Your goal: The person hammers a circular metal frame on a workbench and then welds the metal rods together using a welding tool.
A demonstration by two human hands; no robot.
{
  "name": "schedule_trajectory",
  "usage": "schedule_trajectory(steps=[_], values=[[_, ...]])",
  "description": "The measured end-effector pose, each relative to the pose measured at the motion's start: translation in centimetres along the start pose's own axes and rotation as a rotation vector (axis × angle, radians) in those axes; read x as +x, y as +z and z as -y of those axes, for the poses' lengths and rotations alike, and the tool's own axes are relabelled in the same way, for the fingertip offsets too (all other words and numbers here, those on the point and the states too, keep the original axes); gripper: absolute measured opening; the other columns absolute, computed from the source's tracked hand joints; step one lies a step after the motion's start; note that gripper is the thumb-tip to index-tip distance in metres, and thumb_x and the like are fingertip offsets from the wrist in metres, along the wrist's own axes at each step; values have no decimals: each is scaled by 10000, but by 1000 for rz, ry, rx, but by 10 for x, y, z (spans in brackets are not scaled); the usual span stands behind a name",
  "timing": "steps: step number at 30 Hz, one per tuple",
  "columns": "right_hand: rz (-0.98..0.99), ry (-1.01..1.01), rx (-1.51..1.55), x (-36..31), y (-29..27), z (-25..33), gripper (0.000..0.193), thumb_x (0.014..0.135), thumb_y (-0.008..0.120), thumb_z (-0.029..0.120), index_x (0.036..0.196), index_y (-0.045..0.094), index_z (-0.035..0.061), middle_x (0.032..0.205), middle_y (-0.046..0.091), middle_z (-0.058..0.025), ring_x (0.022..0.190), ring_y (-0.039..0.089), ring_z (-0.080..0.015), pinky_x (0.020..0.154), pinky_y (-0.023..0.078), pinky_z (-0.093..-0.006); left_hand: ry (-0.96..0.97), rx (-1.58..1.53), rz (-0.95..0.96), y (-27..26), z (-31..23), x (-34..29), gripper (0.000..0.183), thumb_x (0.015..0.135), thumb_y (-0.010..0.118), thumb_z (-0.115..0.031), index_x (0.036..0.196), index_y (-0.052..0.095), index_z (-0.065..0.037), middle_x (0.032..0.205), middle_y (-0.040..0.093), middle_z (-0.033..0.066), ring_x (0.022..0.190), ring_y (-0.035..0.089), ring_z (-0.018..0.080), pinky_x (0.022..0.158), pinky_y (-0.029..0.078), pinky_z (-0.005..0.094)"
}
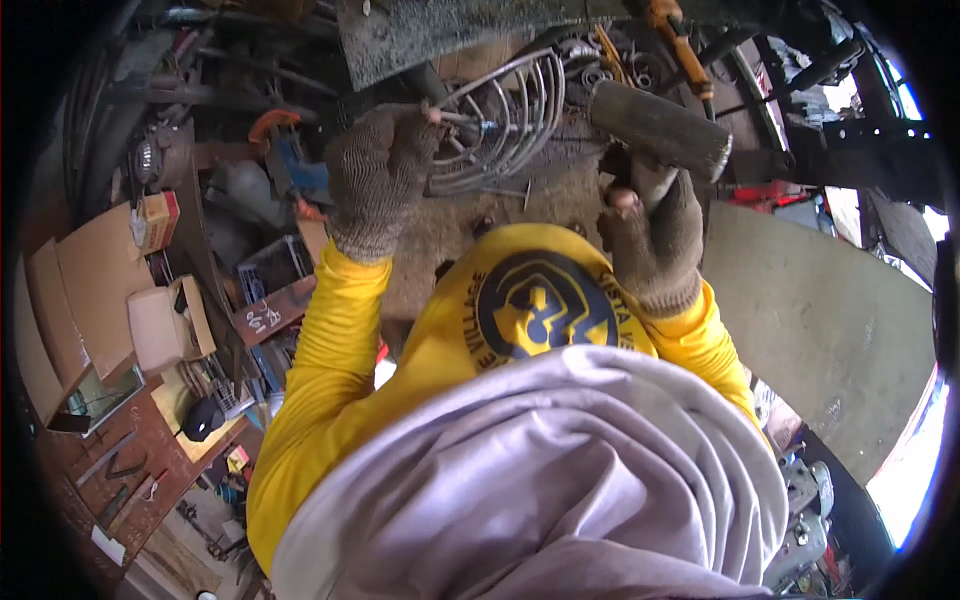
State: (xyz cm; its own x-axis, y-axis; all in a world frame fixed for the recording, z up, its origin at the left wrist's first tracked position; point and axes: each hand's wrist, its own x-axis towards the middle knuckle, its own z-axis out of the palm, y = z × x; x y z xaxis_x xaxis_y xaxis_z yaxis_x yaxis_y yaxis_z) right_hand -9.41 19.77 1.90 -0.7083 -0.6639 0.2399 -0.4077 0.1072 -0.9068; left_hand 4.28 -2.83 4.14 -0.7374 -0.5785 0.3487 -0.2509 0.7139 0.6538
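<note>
My left hand (380, 178), in a knitted work glove with a bare fingertip showing, is closed on a bar at the left end of a curved metal wire guard (552, 95). Several bent rods make up this guard, which lies over a wooden work surface (440, 215). In my right hand (660, 240), gloved the same way, is a hammer (660, 130) with a thick cylindrical head. The hammer's head is raised to the right of the guard, and my fingers wrap its short visible handle. Beneath the head, part of the handle is hidden by the glove.
An orange-handled tool (672, 35) hangs at the top right. A blue and orange clamp-like tool (297, 160) is left of my left hand. Cardboard boxes (100, 285) stand at the left, above a brown bench (150, 440) with hand tools. A greenish flat panel (815, 320) fills the right side.
</note>
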Motion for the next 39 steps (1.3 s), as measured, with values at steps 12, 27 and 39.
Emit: schedule_trajectory(steps=[12,27,39], values=[[196,295,-221,7,18,11,273,850,658,188,1033,526,32,805,621,-222,764,604,-444,634,475,-440,-24,-93,-11,3,-2,3,248,910,633,-251,862,674,-11,697,630,93,657,605,186,613,458,315],[203,169,-332,17,21,14,315,847,651,165,1094,523,18,802,635,-218,758,618,-449,649,483,-466,51,43,-27,0,-11,-3,227,899,660,-232,859,690,-11,722,677,113,624,666,189,557,498,302],[9,84,-108,6,14,3,371,864,658,221,1162,528,42,864,659,-189,779,658,-385,668,504,-404,155,114,-73,-7,-12,-3,249,846,722,-251,825,674,-8,730,670,107,639,644,238,625,493,318]])
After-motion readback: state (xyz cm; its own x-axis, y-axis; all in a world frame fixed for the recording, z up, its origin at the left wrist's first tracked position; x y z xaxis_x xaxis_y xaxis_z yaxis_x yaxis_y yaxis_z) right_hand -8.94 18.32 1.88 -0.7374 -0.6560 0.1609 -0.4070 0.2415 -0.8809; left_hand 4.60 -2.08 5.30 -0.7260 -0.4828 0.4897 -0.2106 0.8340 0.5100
